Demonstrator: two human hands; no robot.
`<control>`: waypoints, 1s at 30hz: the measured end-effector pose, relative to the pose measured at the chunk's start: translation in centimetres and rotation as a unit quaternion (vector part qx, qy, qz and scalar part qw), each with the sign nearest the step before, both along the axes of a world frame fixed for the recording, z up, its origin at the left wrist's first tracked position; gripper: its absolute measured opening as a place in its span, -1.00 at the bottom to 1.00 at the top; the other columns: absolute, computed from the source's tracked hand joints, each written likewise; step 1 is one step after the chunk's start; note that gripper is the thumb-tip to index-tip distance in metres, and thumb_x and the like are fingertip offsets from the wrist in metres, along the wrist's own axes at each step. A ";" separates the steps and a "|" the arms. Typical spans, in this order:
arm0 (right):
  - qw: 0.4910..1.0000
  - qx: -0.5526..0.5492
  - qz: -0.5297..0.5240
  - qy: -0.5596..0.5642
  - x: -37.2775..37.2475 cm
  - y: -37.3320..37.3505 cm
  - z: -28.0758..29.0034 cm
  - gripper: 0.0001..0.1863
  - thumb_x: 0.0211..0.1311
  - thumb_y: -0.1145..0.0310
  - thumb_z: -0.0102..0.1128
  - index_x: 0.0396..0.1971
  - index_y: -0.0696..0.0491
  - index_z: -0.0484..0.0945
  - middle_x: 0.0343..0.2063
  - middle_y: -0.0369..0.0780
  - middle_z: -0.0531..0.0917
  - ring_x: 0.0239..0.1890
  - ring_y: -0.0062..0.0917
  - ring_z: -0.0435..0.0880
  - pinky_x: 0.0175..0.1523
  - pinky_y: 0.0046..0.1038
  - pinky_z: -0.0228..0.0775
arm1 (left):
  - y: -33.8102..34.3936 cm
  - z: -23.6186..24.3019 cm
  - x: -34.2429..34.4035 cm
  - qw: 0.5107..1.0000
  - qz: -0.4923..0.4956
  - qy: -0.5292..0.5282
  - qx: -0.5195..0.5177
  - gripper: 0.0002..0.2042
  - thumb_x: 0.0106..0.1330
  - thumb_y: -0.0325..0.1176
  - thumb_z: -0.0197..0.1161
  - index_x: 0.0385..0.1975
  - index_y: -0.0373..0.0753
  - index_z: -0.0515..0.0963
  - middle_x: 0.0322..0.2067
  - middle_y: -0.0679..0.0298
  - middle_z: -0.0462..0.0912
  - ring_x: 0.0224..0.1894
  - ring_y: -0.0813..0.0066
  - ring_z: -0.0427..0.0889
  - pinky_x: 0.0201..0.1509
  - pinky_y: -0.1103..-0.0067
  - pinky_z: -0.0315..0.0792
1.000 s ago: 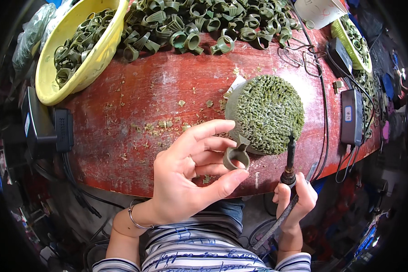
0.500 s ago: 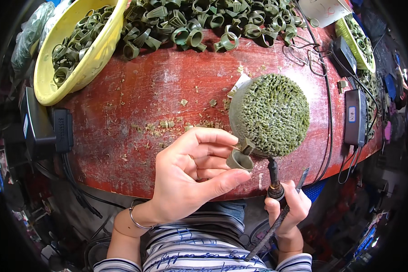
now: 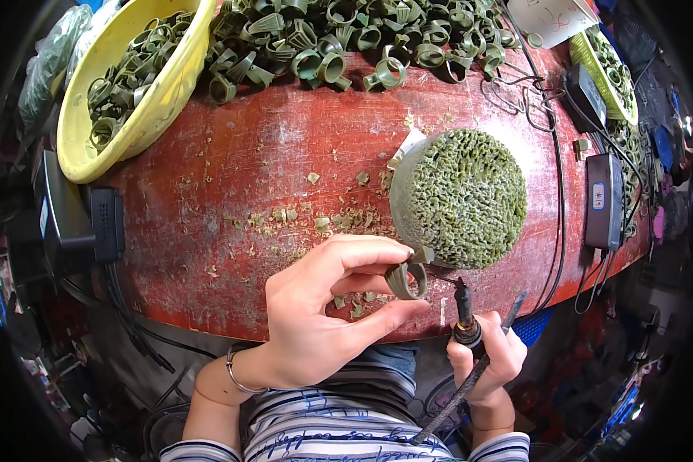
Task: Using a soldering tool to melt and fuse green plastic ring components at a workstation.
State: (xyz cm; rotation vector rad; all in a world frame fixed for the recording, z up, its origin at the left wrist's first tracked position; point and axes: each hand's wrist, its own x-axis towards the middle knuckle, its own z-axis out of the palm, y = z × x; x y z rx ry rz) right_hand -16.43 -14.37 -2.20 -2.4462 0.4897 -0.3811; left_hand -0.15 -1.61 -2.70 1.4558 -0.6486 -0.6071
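The left hand [image 3: 316,316] holds a green ring [image 3: 397,283] in its fingers, just near-left of the round block [image 3: 462,200]; the right grips a black-tipped tool [image 3: 464,304] and a slim rod [image 3: 470,377]. A slip could drive the tip into ring or fingers; the table's [image 3: 246,162] near edge is close, with more room left.

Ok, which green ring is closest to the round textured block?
The green ring held in the left hand, beside the round textured block; those in the heap and the yellow basin lie farther away.
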 end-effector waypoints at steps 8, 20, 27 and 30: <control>1.000 -0.026 -0.007 0.011 0.0 0.2 -0.1 -0.60 -0.15 0.17 0.39 -0.44 0.19 0.51 -0.71 -0.23 0.50 -0.76 -0.53 0.43 -0.64 -0.61 0.26 | 0.1 -0.2 -0.3 0.999 0.018 0.014 -0.035 -0.56 -0.16 -0.69 0.37 -0.24 -0.43 0.34 -0.19 -0.03 0.46 -0.22 0.42 0.55 -0.20 0.59 0.56; 0.999 -0.037 -0.002 0.027 0.1 0.2 0.0 -0.60 -0.16 0.16 0.39 -0.44 0.17 0.52 -0.72 -0.24 0.50 -0.78 -0.55 0.42 -0.65 -0.62 0.24 | 0.2 0.0 -0.2 0.999 0.006 -0.031 -0.033 -0.56 -0.19 -0.69 0.40 -0.28 -0.43 0.33 -0.22 -0.04 0.46 -0.17 0.36 0.53 -0.17 0.55 0.57; 0.999 -0.036 -0.003 0.010 0.1 0.1 -0.2 -0.60 -0.16 0.15 0.39 -0.44 0.17 0.51 -0.71 -0.24 0.50 -0.77 -0.54 0.42 -0.65 -0.62 0.24 | 0.1 0.0 -0.1 0.999 0.004 -0.033 -0.034 -0.54 -0.20 -0.68 0.40 -0.26 -0.43 0.33 -0.21 -0.06 0.46 -0.17 0.36 0.53 -0.18 0.55 0.57; 0.999 -0.036 0.004 0.031 0.0 0.0 -0.1 -0.59 -0.15 0.16 0.38 -0.43 0.18 0.51 -0.70 -0.23 0.51 -0.76 -0.53 0.44 -0.65 -0.61 0.25 | 0.1 0.0 -0.2 0.999 0.010 -0.023 -0.036 -0.54 -0.19 -0.69 0.39 -0.26 -0.43 0.33 -0.21 -0.06 0.46 -0.18 0.36 0.53 -0.19 0.56 0.57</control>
